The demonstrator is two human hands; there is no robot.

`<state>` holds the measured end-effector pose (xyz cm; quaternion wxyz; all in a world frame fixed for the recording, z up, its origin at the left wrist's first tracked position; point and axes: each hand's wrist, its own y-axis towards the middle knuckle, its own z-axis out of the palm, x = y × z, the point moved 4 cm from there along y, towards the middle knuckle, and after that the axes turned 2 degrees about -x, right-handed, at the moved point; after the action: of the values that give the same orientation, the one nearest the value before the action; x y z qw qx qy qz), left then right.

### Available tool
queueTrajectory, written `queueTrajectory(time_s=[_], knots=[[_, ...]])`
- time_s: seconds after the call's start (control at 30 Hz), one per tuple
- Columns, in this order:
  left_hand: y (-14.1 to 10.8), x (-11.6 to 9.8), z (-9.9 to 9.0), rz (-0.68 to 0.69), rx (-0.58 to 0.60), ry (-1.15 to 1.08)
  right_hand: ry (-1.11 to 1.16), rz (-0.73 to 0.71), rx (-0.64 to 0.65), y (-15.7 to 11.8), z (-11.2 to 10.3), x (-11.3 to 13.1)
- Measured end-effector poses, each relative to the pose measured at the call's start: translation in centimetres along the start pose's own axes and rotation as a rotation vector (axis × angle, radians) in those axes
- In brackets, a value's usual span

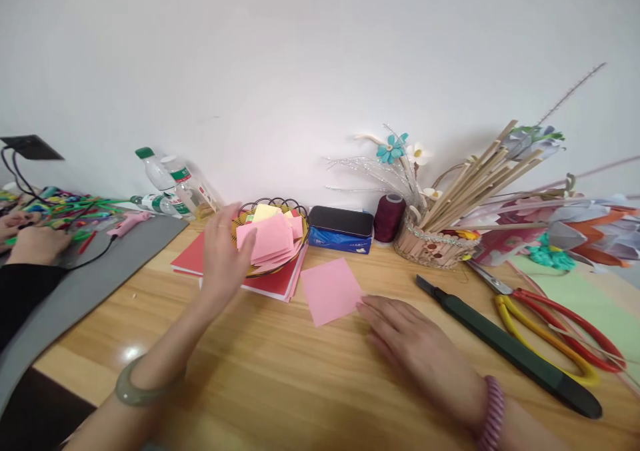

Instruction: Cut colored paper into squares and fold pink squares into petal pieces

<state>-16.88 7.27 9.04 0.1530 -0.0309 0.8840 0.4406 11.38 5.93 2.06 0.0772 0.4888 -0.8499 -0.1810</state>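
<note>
Touching a square pink paper sheet [331,291] mid-frame, the right hand [417,348] leaves its grip unclear, while left of centre the left hand [226,254], thumb apart, nears a round yellow-and-black basket [300,248].

The left hand [223,251] reaches forward; the right hand [417,344] faces palm-down.

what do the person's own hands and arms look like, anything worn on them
Both the left hand and the right hand are ungloved, and the forearms show no sleeves in view. The left wrist wears a smooth, rounded grey-green bangle; the right wrist wears a mauve spiral-coil band.
</note>
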Motion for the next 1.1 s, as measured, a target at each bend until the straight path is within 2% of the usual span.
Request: queueTrajectory(time_s=[0.07, 0.13, 0.17, 0.2, 0.27, 0.3, 0.37, 0.47, 0.53, 0.6, 0.7, 0.77, 0.87, 0.93, 1.03, 1.1], knots=[[-2.3, -3.7, 0.2, 0.283, 0.051, -0.108, -0.001, -0.026, -0.002, 1.2, 1.0, 0.3], [-5.3, -7.7, 1.1, 0.627, 0.288, -0.222, -0.008, -0.037, -0.002, 1.9, 1.7, 0.3], [-6.7, -9.0, 1.7, 0.690, 0.375, -0.201, -0.012, -0.040, -0.002, 1.9, 1.8, 0.2], [-7.9, -9.9, 2.4, 0.674, 0.441, -0.154, -0.018, -0.045, -0.003, 1.7, 1.9, 0.1], [-10.1, -11.0, 3.8, 0.686, 0.613, -0.080, -0.028, -0.063, -0.006, 0.9, 1.4, 0.0], [-11.0, -11.3, 4.3, 0.716, 0.657, -0.052, -0.031, -0.076, -0.008, 0.4, 1.0, 0.0], [-12.2, -11.7, 4.7, 0.824, 0.653, -0.026, -0.030, -0.101, -0.007, -1.0, -0.1, 0.2], [-12.9, -12.1, 4.4, 0.965, 0.577, -0.036, -0.018, -0.125, -0.011, -2.9, -1.6, 0.7], [-12.9, -12.5, 4.0, 0.979, 0.559, -0.097, 0.004, -0.094, -0.022, -3.8, -2.2, 0.9], [-12.7, -12.9, 3.8, 0.899, 0.558, -0.200, 0.052, -0.009, -0.041, -4.4, -2.6, 0.9], [-12.2, -13.1, 3.8, 0.621, 0.581, -0.347, 0.203, 0.168, -0.038, -5.2, -2.7, 0.7], [-12.0, -12.8, 4.0, 0.399, 0.701, -0.439, 0.325, 0.291, 0.005, -5.8, -2.5, 0.4], [-12.0, -11.8, 4.6, 0.055, 0.971, -0.550, 0.432, 0.494, 0.095, -6.6, -1.8, -0.3], [-12.0, -11.3, 4.8, -0.115, 1.039, -0.588, 0.453, 0.625, 0.121, -7.1, -1.3, -0.8], [-12.0, -10.9, 5.0, -0.221, 1.048, -0.620, 0.440, 0.775, 0.055, -7.8, -0.6, -1.3], [-12.2, -11.0, 5.1, -0.237, 1.055, -0.625, 0.394, 0.810, 0.013, -8.2, -0.2, -1.2]])
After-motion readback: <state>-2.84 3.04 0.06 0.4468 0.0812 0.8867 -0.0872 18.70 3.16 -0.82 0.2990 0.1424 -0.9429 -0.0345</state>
